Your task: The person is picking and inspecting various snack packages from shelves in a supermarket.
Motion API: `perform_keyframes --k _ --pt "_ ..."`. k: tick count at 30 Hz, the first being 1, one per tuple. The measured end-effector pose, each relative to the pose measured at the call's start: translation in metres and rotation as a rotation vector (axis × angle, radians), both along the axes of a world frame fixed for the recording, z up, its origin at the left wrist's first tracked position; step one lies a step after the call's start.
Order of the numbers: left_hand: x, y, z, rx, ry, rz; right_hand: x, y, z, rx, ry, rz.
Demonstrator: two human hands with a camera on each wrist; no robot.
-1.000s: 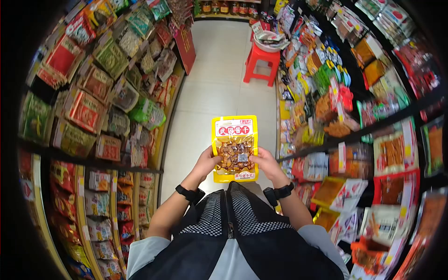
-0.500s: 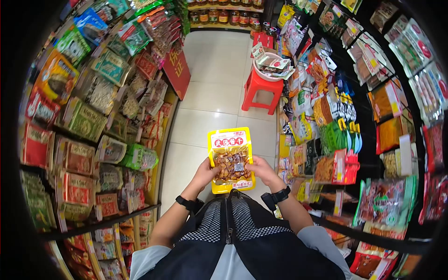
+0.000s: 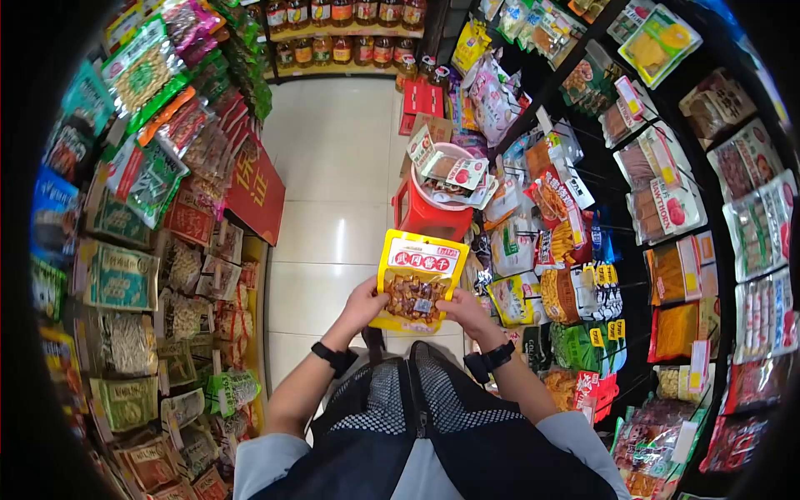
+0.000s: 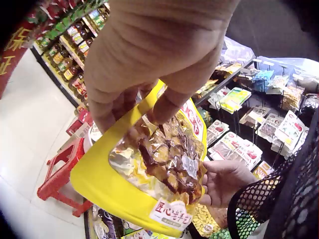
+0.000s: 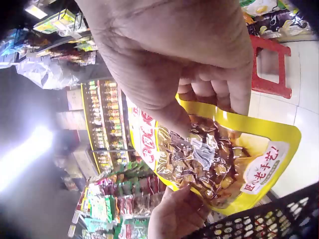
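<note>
A yellow-edged snack packet (image 3: pixel 419 281) with a clear window over brown pieces is held upright in front of the body. The left hand (image 3: pixel 363 305) grips its left edge, thumb on the front. On the opposite edge the right hand (image 3: pixel 468 313) pinches it the same way. In the left wrist view the left hand (image 4: pixel 154 59) has its thumb over the packet's window (image 4: pixel 167 159), with the fingers partly behind. The right wrist view shows the right hand (image 5: pixel 184 55) with its thumb on the packet (image 5: pixel 209 154) and its fingers behind the edge.
Packed shelves (image 3: pixel 125 350) line the left side; hooks with hanging packets (image 3: pixel 667 208) line the right. A red stool (image 3: pixel 433 218) bearing a bowl of packets stands just beyond the held packet. Jars (image 3: pixel 342 50) fill shelves at the aisle's far end. A red sign (image 3: pixel 254 190) leans at left.
The view has moved along the aisle and swung, so the stool, bowl and jar shelves appear nearer. Both hands still hold the packet, its top now tilted slightly to the right.
</note>
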State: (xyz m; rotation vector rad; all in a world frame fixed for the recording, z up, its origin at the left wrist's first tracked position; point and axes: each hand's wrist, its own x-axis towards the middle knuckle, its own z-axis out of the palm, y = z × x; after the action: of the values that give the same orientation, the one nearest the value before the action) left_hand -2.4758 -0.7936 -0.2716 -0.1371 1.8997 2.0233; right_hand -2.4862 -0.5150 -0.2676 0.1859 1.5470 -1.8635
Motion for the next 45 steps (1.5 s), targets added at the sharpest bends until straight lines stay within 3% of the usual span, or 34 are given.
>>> perform_keyframes --k 6,16,20,22,29,31,32,33,35,39,42,45 --pt "-0.100 0.006 -0.023 -0.045 -0.030 -0.121 -0.070 -0.005 -0.004 -0.041 -0.036 -0.192" --pt "-0.288 0.012 -0.030 -0.216 -0.070 -0.184 -0.258 0.016 -0.038 -0.024 -0.001 -0.058" --pt "-0.358 0.019 -0.042 -0.276 -0.064 -0.217 -0.319 0.027 -0.055 -0.175 0.071 -0.125" --pt "-0.390 0.025 -0.057 -0.367 -0.057 -0.247 -0.341 0.033 -0.060 -0.126 0.024 -0.158" --pt "-0.494 0.071 -0.081 -0.516 -0.117 -0.425 -0.364 0.057 -0.084 -0.032 0.053 -0.324" --pt "-0.521 0.085 -0.099 -0.538 -0.028 -0.471 -0.362 0.062 -0.096 0.002 -0.018 -0.417" --pt "-0.533 0.094 -0.107 -0.575 0.068 -0.479 -0.362 0.063 -0.103 0.152 -0.027 -0.418" --pt "-0.546 0.110 -0.088 -0.702 0.128 -0.540 -0.362 0.062 -0.111 0.163 -0.014 -0.474" --pt "-0.576 0.129 -0.108 -0.813 0.240 -0.647 -0.362 0.053 -0.123 0.189 0.007 -0.591" --pt "-0.623 0.156 -0.134 -0.805 0.305 -0.784 -0.368 0.032 -0.161 0.268 0.015 -0.749" --pt "-0.651 0.168 -0.157 -0.831 0.328 -0.855 -0.381 0.015 -0.154 0.258 -0.050 -0.872" --pt "-0.663 0.182 -0.166 -0.835 0.335 -0.783 -0.387 0.006 -0.175 0.383 -0.095 -0.974"
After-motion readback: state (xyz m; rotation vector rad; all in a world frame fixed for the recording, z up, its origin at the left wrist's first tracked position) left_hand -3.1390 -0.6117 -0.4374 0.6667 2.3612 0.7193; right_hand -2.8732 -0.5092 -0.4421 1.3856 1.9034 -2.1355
